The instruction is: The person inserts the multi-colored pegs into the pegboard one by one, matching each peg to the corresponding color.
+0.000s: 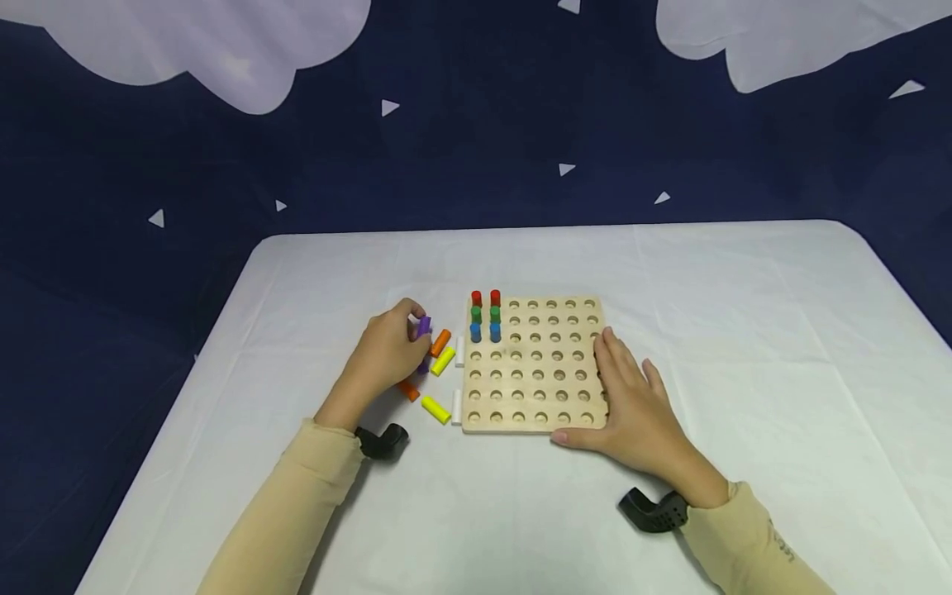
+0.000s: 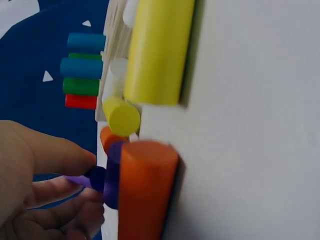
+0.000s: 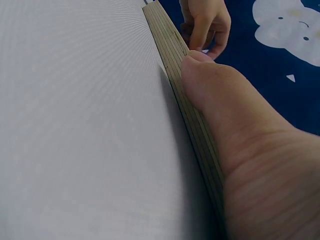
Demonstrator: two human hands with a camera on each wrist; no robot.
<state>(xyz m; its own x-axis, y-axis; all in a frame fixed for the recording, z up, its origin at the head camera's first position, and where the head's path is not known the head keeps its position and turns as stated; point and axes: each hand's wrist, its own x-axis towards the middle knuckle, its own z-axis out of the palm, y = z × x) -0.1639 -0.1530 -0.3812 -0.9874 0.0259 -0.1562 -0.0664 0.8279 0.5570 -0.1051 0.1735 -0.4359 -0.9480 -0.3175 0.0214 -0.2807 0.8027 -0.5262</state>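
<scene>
Between thumb and fingertips my left hand [image 1: 385,349] pinches a purple peg [image 1: 425,325], left of the wooden peg board [image 1: 513,429]. In the left wrist view the held peg [image 2: 97,178] is tilted, just beside another purple peg [image 2: 112,182]. My right hand [image 1: 638,413] rests against the board's near right corner, thumb along the front edge and fairly straight fingers at the right side. Two red pegs [image 1: 495,297], two green pegs [image 1: 495,315] and two blue pegs [image 1: 495,333] stand upright in the board's two left columns.
Between my left hand and the board lie loose pegs: orange ones [image 1: 440,343], yellow ones [image 1: 435,410] and white ones [image 1: 457,407] close along its left edge. A white cloth [image 1: 744,330] covers the table, with a dark blue patterned backdrop [image 1: 476,165] behind.
</scene>
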